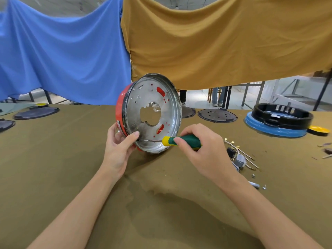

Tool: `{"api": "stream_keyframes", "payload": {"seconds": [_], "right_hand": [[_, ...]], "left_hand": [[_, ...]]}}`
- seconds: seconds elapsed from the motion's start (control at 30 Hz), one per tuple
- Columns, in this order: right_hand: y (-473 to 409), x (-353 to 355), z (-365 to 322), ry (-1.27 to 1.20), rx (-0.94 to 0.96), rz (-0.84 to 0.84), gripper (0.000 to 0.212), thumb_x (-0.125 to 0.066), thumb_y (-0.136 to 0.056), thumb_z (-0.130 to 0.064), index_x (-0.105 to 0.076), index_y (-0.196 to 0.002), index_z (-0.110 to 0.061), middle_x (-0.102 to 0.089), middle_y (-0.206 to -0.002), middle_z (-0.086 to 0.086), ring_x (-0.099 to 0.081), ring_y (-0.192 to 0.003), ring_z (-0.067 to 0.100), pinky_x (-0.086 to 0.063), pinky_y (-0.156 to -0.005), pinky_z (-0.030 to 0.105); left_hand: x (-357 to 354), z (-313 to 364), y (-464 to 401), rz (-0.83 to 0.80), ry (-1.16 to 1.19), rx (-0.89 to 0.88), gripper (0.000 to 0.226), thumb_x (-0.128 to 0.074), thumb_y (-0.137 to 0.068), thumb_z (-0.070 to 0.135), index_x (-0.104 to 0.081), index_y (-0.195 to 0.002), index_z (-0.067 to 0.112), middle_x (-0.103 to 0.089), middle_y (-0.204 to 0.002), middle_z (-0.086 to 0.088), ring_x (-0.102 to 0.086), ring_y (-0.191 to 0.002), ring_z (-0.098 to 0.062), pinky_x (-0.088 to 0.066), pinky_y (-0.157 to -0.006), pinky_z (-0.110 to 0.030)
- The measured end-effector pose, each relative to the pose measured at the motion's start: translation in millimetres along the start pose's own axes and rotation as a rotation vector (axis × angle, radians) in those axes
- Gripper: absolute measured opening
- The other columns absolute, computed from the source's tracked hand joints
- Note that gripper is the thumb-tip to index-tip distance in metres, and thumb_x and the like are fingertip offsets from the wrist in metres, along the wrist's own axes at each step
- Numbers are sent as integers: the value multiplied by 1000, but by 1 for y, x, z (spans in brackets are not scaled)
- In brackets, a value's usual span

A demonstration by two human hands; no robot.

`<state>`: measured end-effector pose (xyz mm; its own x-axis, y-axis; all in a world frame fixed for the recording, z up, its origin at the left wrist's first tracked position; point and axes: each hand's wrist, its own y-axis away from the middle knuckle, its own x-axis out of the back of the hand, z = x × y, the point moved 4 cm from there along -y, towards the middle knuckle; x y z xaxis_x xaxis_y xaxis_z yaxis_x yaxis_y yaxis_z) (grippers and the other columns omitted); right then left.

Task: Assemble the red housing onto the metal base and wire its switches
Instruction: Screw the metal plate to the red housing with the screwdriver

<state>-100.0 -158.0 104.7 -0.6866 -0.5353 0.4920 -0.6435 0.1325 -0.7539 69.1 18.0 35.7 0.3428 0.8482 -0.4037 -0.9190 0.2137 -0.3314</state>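
The round metal base (pixel 170 97) stands on edge on the table, its hollow side facing me, with the red housing (pixel 120 112) fitted behind it on the left. My left hand (pixel 119 146) grips the lower left rim, thumb pressed inside the metal. My right hand (pixel 201 150) holds a green and yellow screwdriver (pixel 181 141) level, its shaft pointing left with the tip at the base's inner wall beside my left thumb. A switch block with loose wires and brass terminals (pixel 239 159) lies on the table to the right.
Small loose metal parts (pixel 255 185) lie right of my right forearm. A black ring on a blue housing (pixel 278 121) with a yellow disc sits at far right. Dark round plates (pixel 217 115) line the back edge. Blue and mustard cloths hang behind.
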Motion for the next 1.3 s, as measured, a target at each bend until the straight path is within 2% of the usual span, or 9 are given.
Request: {"api": "stream_keyframes", "payload": {"seconds": [0.27, 0.4, 0.57, 0.67, 0.77, 0.9, 0.97, 1.1, 1.3], "right_hand": [[2, 2, 17, -97, -194, 199, 22, -68, -91, -32, -63, -73, -19, -58, -61, -13, -51, -60, 5, -34, -54, 12], [-2, 9, 40, -286, -475, 271, 22, -63, -93, -37, -66, -77, -22, -57, -58, -7, -51, -48, 10, -43, -50, 27], [4, -3, 66, -1099, -945, 389, 16, -63, -95, -17, -69, -99, -2, -55, -83, 7, -53, -65, 16, -57, -62, 28], [0, -9, 70, -1436, -955, 295, 20, -64, -89, -6, -62, -106, 6, -55, -88, 12, -58, -74, 21, -59, -75, 34], [0, -16, 71, -1270, -910, 183, 12, -58, -91, -3, -60, -101, 2, -58, -85, 9, -59, -62, 16, -57, -71, 34], [6, -15, 80, -508, -847, 86, 27, -64, -92, -36, -49, -88, -15, -45, -73, 2, -46, -62, 15, -44, -63, 33], [8, -15, 84, -471, -845, 108, 36, -73, -85, -40, -50, -91, -13, -51, -80, 5, -51, -68, 18, -51, -68, 35], [12, -24, 89, -578, -942, 135, 32, -72, -82, -6, -51, -107, -5, -65, -101, 11, -67, -82, 20, -59, -62, 34], [14, -23, 95, -484, -950, 232, 32, -68, -75, -2, -48, -99, -9, -61, -99, 17, -62, -85, 31, -56, -77, 50]], "left_hand": [[5, 1, -3, 48, 26, 15, 47, -68, -90, 6, -51, -130, 22, -72, -112, 0, -71, -102, -17, -59, -86, -46], [10, -1, -5, 142, 95, 110, 50, -68, -92, 15, -46, -137, 17, -69, -124, -4, -67, -112, -23, -59, -83, -50], [10, -5, -4, 168, 132, 263, 46, -62, -96, 30, -52, -137, 13, -71, -122, -11, -71, -105, -26, -62, -70, -42], [8, -7, -3, 141, 118, 313, 32, -57, -97, 34, -62, -124, 17, -73, -116, -11, -73, -99, -25, -61, -74, -44], [7, -9, -1, 125, 96, 347, 26, -54, -98, 35, -65, -116, 19, -75, -112, -8, -72, -102, -27, -59, -81, -48], [3, -9, 0, 90, 17, 353, 34, -50, -100, 39, -62, -126, 21, -75, -113, -4, -73, -101, -27, -60, -77, -47], [1, -10, 1, 55, -29, 364, 39, -47, -100, 43, -61, -130, 21, -74, -116, -4, -72, -103, -28, -60, -80, -50], [-3, -9, 3, -30, -126, 357, 40, -47, -101, 45, -62, -129, 21, -74, -117, -4, -72, -104, -27, -59, -83, -48], [-8, -16, 7, -131, -187, 379, 31, -48, -100, 14, -55, -131, 19, -73, -119, -6, -73, -101, -26, -61, -74, -33]]}}
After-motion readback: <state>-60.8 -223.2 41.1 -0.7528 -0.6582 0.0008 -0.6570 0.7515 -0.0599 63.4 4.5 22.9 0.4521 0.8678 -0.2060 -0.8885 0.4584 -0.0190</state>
